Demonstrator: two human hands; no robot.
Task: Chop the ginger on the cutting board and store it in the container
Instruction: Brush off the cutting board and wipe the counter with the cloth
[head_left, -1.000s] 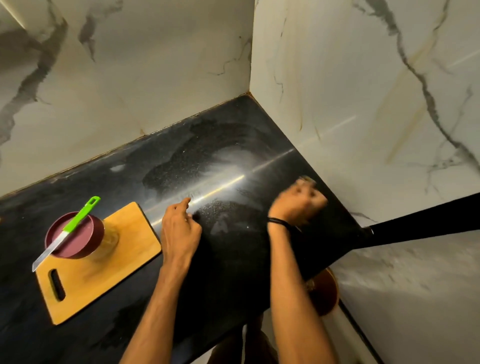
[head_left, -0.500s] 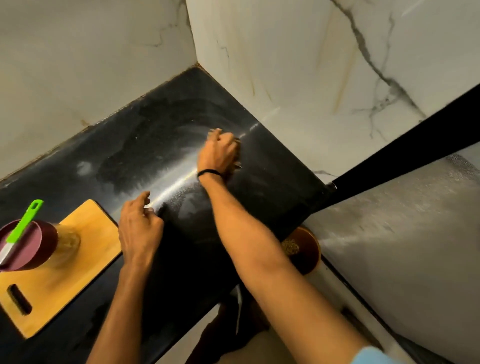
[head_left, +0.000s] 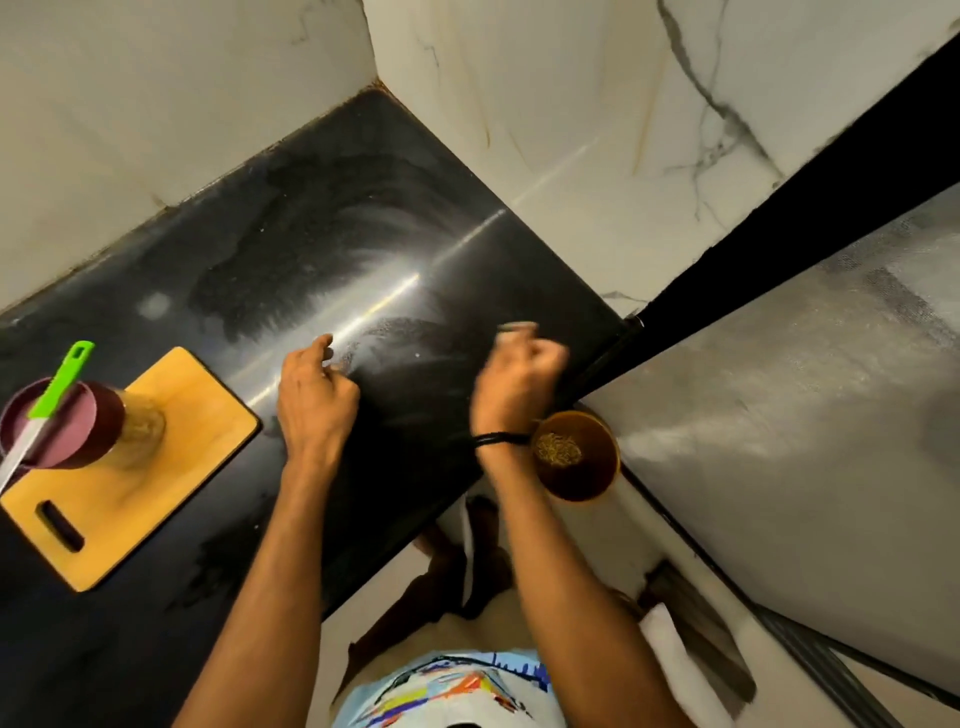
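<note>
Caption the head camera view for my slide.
Left hand and right hand over black countertop; green-handled knife lies across the container on the cutting board.

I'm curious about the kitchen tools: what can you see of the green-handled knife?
The knife has a bright green handle, plastic by its look, with a slot at its end, and a pale, narrow blade. It lies across the maroon lid of the container, which stands on the wooden cutting board. Its handle points away from the person; the blade tip runs out of frame. Nothing else touches it.
</note>
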